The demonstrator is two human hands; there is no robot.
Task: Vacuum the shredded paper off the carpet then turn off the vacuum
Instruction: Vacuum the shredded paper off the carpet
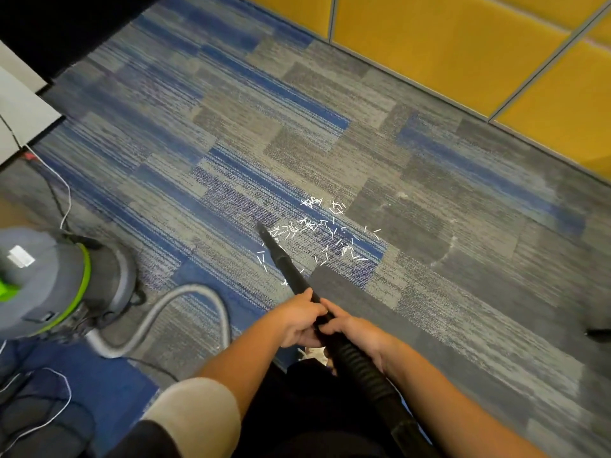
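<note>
As both hands, left hand (299, 320) and right hand (358, 335), wrapped their fingers round the black nozzle (281, 256) to steer it, shredded paper (317, 233) lay on the carpet (429, 276) just beyond its tip; the vacuum (56, 282) sat left.

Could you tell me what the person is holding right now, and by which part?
Both hands grip the black vacuum wand at its rear end, where it joins the ribbed hose: left hand in front, right hand just behind.
</note>
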